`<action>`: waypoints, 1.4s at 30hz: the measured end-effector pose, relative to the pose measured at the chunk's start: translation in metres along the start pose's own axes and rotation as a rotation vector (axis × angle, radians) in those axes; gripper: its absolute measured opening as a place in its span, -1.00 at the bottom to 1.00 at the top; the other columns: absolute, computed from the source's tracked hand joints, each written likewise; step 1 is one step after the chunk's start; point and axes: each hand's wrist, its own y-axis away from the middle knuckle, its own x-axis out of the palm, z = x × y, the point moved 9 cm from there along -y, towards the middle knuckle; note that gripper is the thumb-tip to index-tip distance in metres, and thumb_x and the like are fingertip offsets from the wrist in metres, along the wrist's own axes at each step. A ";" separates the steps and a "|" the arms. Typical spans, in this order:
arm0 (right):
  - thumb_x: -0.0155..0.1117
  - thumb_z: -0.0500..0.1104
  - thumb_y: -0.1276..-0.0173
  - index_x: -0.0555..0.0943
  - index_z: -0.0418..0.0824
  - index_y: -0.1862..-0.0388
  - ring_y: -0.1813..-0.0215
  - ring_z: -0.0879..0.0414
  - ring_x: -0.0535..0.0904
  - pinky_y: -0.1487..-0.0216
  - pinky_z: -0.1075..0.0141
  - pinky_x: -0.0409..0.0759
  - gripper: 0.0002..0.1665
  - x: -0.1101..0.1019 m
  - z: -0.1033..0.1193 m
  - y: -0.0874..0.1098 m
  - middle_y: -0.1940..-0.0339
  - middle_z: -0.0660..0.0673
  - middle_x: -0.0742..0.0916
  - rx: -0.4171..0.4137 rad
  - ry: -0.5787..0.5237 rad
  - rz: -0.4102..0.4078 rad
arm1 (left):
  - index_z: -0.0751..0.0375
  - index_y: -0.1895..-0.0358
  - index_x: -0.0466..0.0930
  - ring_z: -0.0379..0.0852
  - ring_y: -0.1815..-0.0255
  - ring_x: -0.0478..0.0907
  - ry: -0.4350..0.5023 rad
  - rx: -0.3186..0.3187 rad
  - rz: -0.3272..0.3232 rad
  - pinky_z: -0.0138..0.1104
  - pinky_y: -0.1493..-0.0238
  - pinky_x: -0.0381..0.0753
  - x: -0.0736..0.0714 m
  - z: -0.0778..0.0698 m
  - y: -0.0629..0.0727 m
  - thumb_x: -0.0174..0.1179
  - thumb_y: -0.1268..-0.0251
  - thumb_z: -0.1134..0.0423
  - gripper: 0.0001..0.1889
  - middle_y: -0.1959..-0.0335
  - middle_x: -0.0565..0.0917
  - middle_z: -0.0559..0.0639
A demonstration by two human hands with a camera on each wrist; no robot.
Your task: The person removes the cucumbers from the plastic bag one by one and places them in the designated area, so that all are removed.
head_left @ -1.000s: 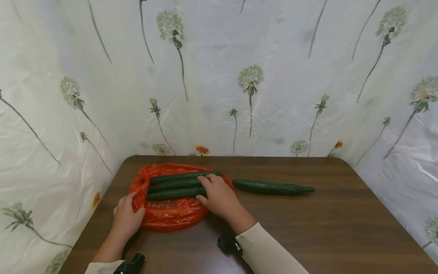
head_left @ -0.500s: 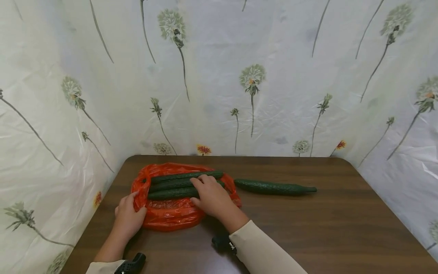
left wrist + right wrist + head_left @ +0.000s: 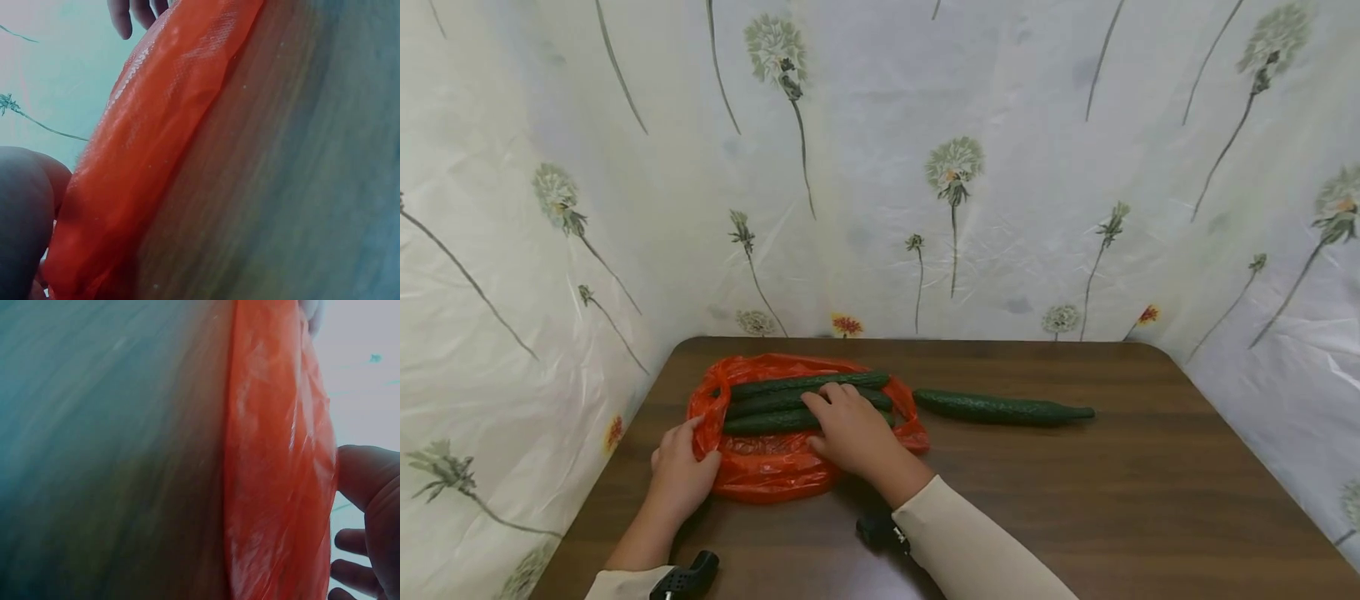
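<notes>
Three dark green cucumbers (image 3: pixel 805 383) lie side by side in the open mouth of a red plastic bag (image 3: pixel 771 485). My left hand (image 3: pixel 681 475) pinches the bag's left edge between thumb and fingers. Over the two nearer cucumbers is my right hand (image 3: pixel 859 437), its thumb and fingers spread apart; whether it touches them is unclear. Close up in the left wrist view, the red film (image 3: pixel 150 144) runs past my left thumb (image 3: pixel 25 212). The right wrist view has the bag's side (image 3: pixel 275 456) beside my right thumb and loosely extended fingers.
Another cucumber (image 3: pixel 1000 408) lies on the brown wooden table (image 3: pixel 1112 492), just right of the bag. A pale sheet printed with dandelions (image 3: pixel 865 167) hangs behind the table and along both sides.
My right hand has moved left along the cucumbers, so their right ends show more. The bag's right rim is also more exposed. My left hand keeps its place on the bag.
</notes>
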 end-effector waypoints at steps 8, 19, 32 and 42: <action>0.39 0.20 -0.42 0.40 0.05 -0.57 -0.31 -0.01 0.50 -0.27 0.13 0.61 -0.19 0.000 0.007 -0.006 -0.37 -0.08 0.56 -0.006 0.022 0.018 | 0.36 -0.57 0.19 0.53 -0.46 0.07 0.008 0.002 0.004 0.30 -0.40 0.13 0.001 0.001 -0.003 0.10 -0.37 0.26 -0.29 -0.52 0.19 0.48; 0.39 0.25 -0.41 0.43 0.05 -0.54 -0.29 -0.01 0.52 -0.26 0.14 0.62 -0.20 0.007 0.015 -0.010 -0.34 -0.08 0.59 -0.013 0.039 0.042 | 0.39 -0.56 0.20 0.51 -0.45 0.09 -0.001 0.003 -0.002 0.27 -0.40 0.10 0.000 0.001 0.000 0.11 -0.37 0.26 -0.29 -0.50 0.21 0.49; 0.40 0.23 -0.41 0.46 0.06 -0.52 -0.26 0.00 0.51 -0.23 0.17 0.63 -0.23 0.011 0.020 -0.014 -0.34 -0.07 0.59 -0.013 0.049 0.048 | 0.37 -0.57 0.18 0.50 -0.45 0.08 -0.001 -0.012 0.001 0.26 -0.39 0.14 -0.001 0.002 -0.001 0.12 -0.39 0.26 -0.29 -0.52 0.19 0.47; 0.41 0.19 -0.42 0.54 0.05 -0.43 -0.20 0.01 0.56 -0.16 0.17 0.66 -0.34 0.013 0.024 -0.017 -0.27 -0.05 0.63 -0.021 0.073 0.051 | 0.34 -0.58 0.18 0.48 -0.45 0.07 0.000 -0.033 0.010 0.27 -0.39 0.17 0.000 0.003 -0.002 0.11 -0.39 0.24 -0.28 -0.54 0.16 0.45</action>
